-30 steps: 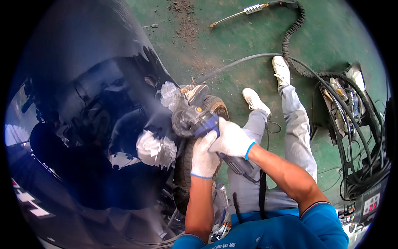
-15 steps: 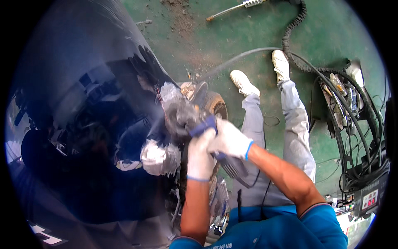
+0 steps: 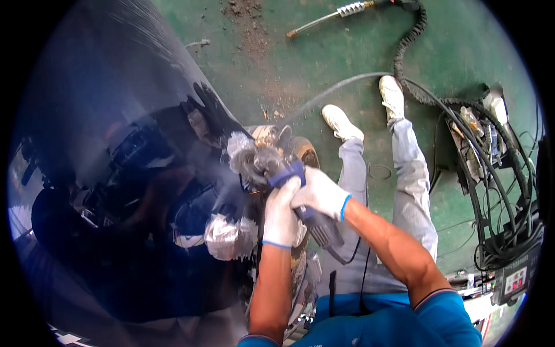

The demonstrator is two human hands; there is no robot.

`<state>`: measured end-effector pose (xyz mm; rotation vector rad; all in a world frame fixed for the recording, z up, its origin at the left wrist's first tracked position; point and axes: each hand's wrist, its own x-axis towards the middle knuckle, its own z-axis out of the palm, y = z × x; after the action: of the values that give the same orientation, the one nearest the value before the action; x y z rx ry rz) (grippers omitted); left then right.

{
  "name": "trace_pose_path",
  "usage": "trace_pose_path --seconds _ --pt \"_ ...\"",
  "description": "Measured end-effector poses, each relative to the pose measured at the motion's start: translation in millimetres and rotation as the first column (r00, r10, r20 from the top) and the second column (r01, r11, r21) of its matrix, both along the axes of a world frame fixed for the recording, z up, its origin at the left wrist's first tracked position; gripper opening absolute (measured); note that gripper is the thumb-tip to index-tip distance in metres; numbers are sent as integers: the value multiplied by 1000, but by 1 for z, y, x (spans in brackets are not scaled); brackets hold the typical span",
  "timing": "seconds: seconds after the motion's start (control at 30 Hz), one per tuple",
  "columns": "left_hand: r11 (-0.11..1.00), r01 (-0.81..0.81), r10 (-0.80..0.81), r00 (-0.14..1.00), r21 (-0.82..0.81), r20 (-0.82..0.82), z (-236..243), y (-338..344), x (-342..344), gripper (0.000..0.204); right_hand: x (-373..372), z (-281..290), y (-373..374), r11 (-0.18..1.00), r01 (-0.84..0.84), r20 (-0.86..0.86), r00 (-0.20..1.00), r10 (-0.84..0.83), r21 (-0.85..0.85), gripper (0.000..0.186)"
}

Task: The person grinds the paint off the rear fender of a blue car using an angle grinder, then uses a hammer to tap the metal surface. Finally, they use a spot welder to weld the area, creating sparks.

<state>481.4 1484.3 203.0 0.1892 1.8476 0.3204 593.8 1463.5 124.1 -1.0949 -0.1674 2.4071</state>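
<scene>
My left hand (image 3: 281, 211) and my right hand (image 3: 318, 194), both in white gloves, are closed round a blue and dark-grey angle grinder (image 3: 315, 228). Its head (image 3: 260, 165) is at the damaged edge of the dark blue car panel (image 3: 127, 231), between an upper bare-metal patch (image 3: 236, 144) and a lower rough silvery patch (image 3: 228, 237). A small orange glint shows under the head, and a pale haze hangs beside it. A tyre (image 3: 305, 150) shows behind the grinder. The exact point of contact is hidden.
A cart (image 3: 477, 156) with tools, coiled cables and a control box (image 3: 511, 280) stands at the right. A hose (image 3: 358, 78) and a wand with a metal shaft (image 3: 321, 23) lie on the green floor (image 3: 341, 52), near scattered dirt. My legs and white shoes are beside the wheel.
My hands and the grinder have moved a little leftward, toward the panel. The lower silvery patch now appears lower and further right in the view; the car's outline has shifted slightly in the view.
</scene>
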Motion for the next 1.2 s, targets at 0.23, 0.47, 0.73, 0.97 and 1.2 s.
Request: trace_pose_path --seconds 0.23,0.47,0.73,0.97,1.2 --pt "988 -148 151 985 -40 79 7 -3 12 44 4 4 -5 999 1 -1 1000 -1 -34 46" --pt "990 -124 129 990 -72 64 -9 3 1 42 -5 -17 -5 996 11 -69 997 -18 -91 49" --pt "974 -220 224 971 -53 86 -21 -7 11 40 -3 -31 -14 995 -2 -58 998 -4 -98 45" --pt "974 -225 225 969 -15 98 -35 -16 7 41 8 -35 -6 998 -57 -21 998 57 -13 52" --pt "992 -119 120 992 -30 37 3 -22 22 41 4 -31 -32 965 -248 1 968 249 78 57"
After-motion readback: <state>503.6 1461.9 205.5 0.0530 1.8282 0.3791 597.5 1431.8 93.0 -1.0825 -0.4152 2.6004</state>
